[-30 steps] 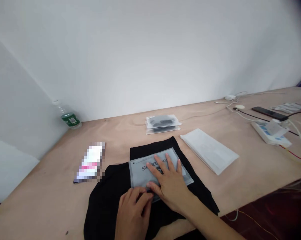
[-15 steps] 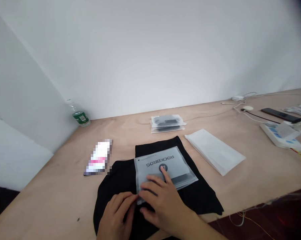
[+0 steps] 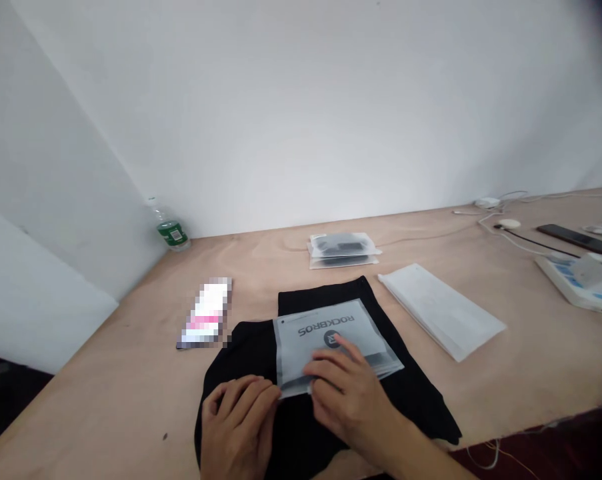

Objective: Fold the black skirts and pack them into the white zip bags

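A frosted plastic zip bag [image 3: 305,340] printed "ROCKBROS" lies on a folded black garment [image 3: 251,350], its lettering upside down to me. Something dark shows through the bag along its near side. My left hand [image 3: 241,420] is closed, thumb and fingers pinching the bag's near left corner. Farther right along the same near edge, my right hand [image 3: 353,397] grips the edge between thumb and curled fingers. Its index finger stretches over the round logo. The exact spot under my right thumb is hidden.
Behind the garment lie two stacked frosted packets [image 3: 343,250]. A white pouch [image 3: 443,310] rests to the right and a phone [image 3: 208,313] with a blurred screen to the left. A bottle [image 3: 171,230] stands by the wall. Cables, a dark phone [image 3: 575,238] and a power strip [image 3: 573,283] occupy the right.
My right hand has slid right along the bag's near edge, away from my left hand, which stays at the corner. The whole view has shifted slightly.
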